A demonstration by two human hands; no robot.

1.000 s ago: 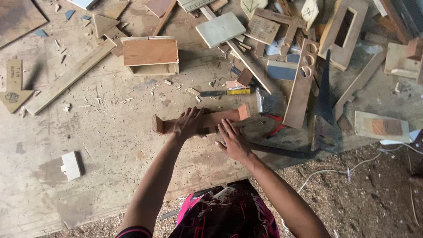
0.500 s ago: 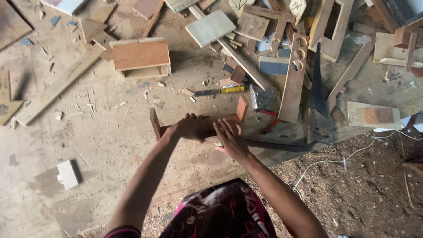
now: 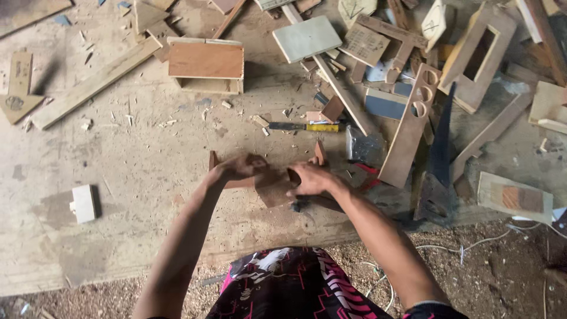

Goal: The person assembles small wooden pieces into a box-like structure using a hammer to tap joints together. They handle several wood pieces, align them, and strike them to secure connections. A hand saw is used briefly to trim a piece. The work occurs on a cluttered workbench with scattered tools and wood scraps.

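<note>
A small reddish-brown wooden frame (image 3: 273,183) with upright ends lies on the workbench (image 3: 130,177) in front of me. My left hand (image 3: 239,167) grips its left part, next to the left upright end. My right hand (image 3: 310,178) holds its right part, fingers curled over a flat brown panel, just below the right upright end. Both hands cover the middle of the piece, so its joints are hidden.
A yellow-handled chisel (image 3: 307,127) lies just beyond the hands. A wooden box (image 3: 205,64) stands at the back, a long plank (image 3: 94,82) to its left, a small white block (image 3: 84,204) at left. Boards, a board with round holes (image 3: 413,124) and a saw (image 3: 440,147) crowd the right.
Both hands have closed around the wooden piece and pulled it slightly nearer to me; the right hand, which lay flat on it, now curls over the panel.
</note>
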